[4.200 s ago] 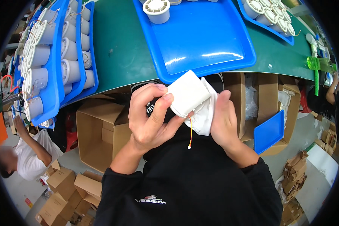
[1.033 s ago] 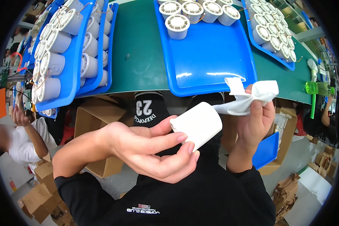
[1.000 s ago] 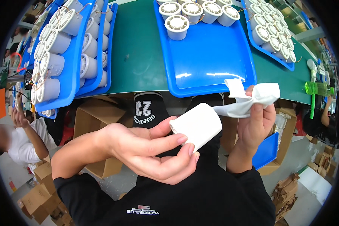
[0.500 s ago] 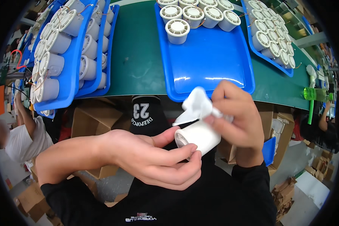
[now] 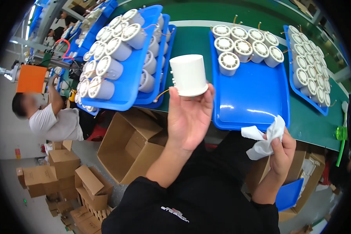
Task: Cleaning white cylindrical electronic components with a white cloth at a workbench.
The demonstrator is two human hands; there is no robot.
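Along the front of a green workbench, your whole view is turned from half a second ago: the trays sit farther to the right in it. The white cup-shaped housing, which was tilted low before your chest with the cloth against it, is now raised and nearly upright, its plain end upward. The white cloth is now well apart from it.

On the bench to the left stand stacked blue trays, full of white fan-like units. In the middle lies a wide blue tray, nine vented units grouped at its far end; another filled tray lies to the right. The raised housing blocks your view of part of the bench between the stack and the middle tray. Below the bench edge is a large cardboard box; beyond it, at far left, sits a person in a white top. A green bottle is at the far right.

Your left forearm reaches up and forward, palm facing you; your left hand grips the housing's lower rim between thumb and fingers. Your right hand, lower and near the middle tray's front edge, pinches the cloth. A thin orange wire shows just beside your left thumb.
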